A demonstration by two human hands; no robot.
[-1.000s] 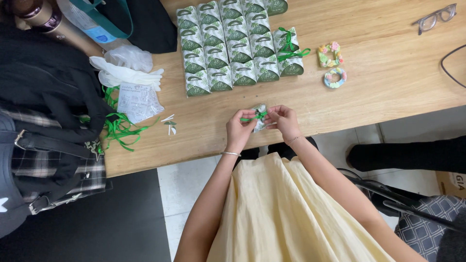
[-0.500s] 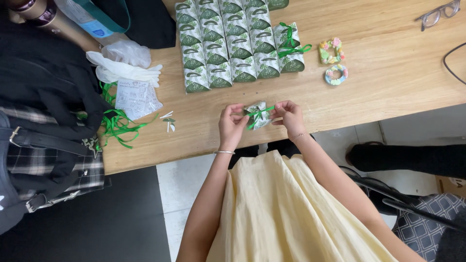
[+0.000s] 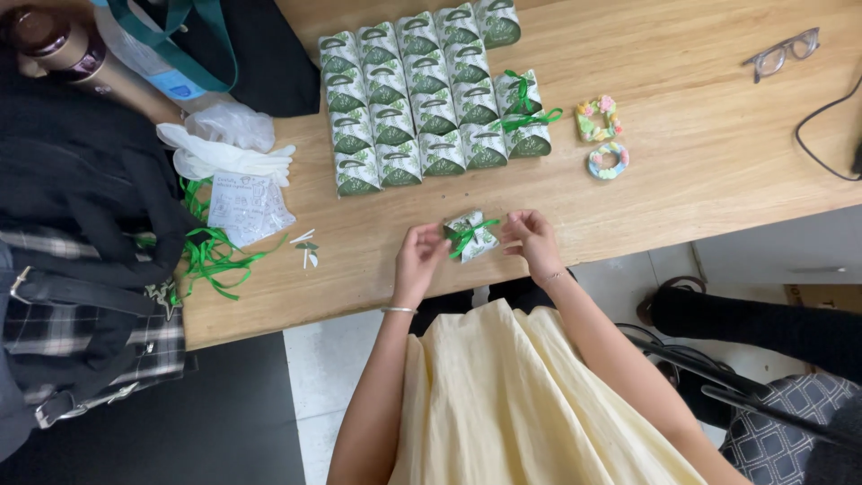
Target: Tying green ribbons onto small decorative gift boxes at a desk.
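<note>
Together the left hand (image 3: 420,258) and right hand (image 3: 533,239) pinch a thin green ribbon (image 3: 469,235) across a small green-and-white paper box (image 3: 471,237) on the smooth wooden table (image 3: 700,108)

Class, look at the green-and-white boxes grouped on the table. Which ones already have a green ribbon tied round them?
The two boxes at the right end of the group: ribboned box and the one below it. Green ribbon crosses them; the other boxes in the group are bare.
</note>
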